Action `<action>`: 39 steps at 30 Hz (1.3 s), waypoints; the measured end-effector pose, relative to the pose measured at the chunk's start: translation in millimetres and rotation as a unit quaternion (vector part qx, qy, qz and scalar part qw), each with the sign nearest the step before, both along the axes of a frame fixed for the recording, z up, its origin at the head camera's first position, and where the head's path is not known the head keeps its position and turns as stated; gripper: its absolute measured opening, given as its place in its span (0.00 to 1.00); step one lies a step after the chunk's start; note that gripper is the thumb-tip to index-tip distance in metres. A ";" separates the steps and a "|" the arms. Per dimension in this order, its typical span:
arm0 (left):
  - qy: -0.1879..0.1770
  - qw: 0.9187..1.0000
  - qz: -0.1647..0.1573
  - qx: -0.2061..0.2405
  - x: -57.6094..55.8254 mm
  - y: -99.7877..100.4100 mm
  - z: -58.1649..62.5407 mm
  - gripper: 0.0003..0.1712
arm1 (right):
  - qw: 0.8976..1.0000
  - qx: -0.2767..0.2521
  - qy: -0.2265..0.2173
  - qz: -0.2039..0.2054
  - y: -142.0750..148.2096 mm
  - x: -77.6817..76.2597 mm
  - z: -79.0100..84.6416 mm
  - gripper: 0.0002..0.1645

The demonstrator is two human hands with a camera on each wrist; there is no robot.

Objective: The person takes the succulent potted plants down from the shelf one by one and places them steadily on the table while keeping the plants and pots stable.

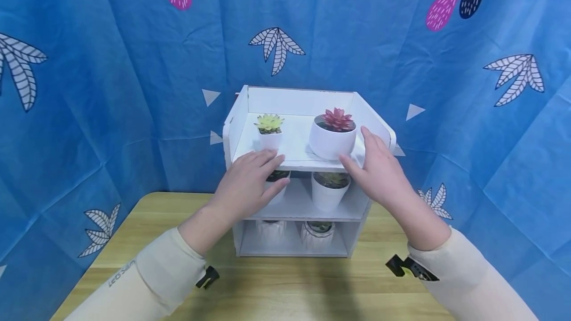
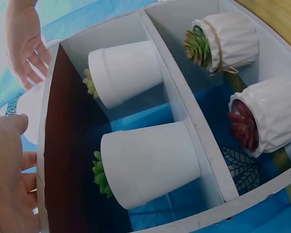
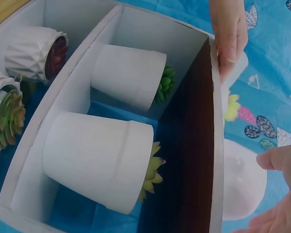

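Note:
On the top board of a white shelf (image 1: 294,133), a round white pot (image 1: 327,142) with a red succulent (image 1: 338,120) stands at the right. My right hand (image 1: 381,170) is spread beside this pot, thumb near its front; in the right wrist view a small gap shows between the thumb and the pot. To the left stands a small white pot (image 1: 270,141) with a yellow-green succulent (image 1: 269,122). At the front edge below it is my left hand (image 1: 245,185), its fingers reaching over the board and loosely bent. That small pot's base is hidden behind the hand.
Two smooth white pots, such as this one (image 2: 150,162), stand on the middle shelf with green succulents. Textured white pots (image 3: 31,53) occupy the lower shelf. The unit stands on a wooden table (image 1: 285,281), with a blue patterned cloth (image 1: 187,88) behind and beside it.

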State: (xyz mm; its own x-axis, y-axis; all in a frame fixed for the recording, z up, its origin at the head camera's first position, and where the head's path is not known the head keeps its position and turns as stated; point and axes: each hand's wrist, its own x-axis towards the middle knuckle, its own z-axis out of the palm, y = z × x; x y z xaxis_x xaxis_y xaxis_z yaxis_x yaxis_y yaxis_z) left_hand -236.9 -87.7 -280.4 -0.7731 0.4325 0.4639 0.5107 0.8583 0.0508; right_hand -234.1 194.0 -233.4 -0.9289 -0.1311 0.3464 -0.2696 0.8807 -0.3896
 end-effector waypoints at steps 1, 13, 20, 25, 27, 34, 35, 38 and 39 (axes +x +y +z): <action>0.001 1.000 0.000 0.000 0.0 0.0 -0.1 0.37 | 1.000 -0.004 -0.001 -0.001 -0.5 -1.2 0.1 0.58; 0.006 1.000 0.002 -0.002 0.3 0.6 -1.4 0.37 | 0.999 -0.028 -0.027 -0.017 -6.4 -16.3 2.1 0.63; 0.005 1.000 0.003 -0.001 0.1 0.5 -1.6 0.37 | 0.998 -0.038 -0.037 -0.021 -8.3 -22.2 1.7 0.65; 0.006 1.000 -0.001 0.000 -1.0 0.1 -1.9 0.37 | 0.998 -0.053 -0.039 -0.019 -9.7 -24.9 0.8 0.67; 0.005 1.000 -0.002 -0.001 -1.1 -0.1 -2.0 0.37 | 0.997 -0.061 -0.038 -0.016 -10.0 -26.4 -0.4 0.68; 0.006 1.000 -0.003 -0.002 -0.9 -0.1 -2.3 0.38 | 0.994 -0.098 -0.042 -0.008 -11.2 -32.1 -3.4 0.69; 0.007 1.000 -0.004 -0.001 -0.9 -0.2 -2.3 0.38 | 0.993 -0.105 -0.043 -0.007 -11.5 -33.0 -3.3 0.69; 0.008 1.000 -0.003 -0.001 -0.5 -0.4 -2.1 0.38 | 0.991 -0.120 -0.052 -0.011 -13.1 -34.6 -2.0 0.69; 0.008 1.000 -0.003 -0.001 -0.4 -0.5 -2.1 0.38 | 0.991 -0.124 -0.055 -0.013 -13.5 -35.2 -1.6 0.70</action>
State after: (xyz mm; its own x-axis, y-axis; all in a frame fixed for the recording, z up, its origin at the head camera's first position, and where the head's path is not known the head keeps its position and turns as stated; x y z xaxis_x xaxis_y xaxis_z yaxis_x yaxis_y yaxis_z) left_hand -237.3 -88.2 -282.4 -0.7635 0.4379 0.4748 0.5164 0.8554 0.0415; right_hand -269.4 180.4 -235.0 -0.9646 -0.0305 0.2620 -0.1926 0.7601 -0.6206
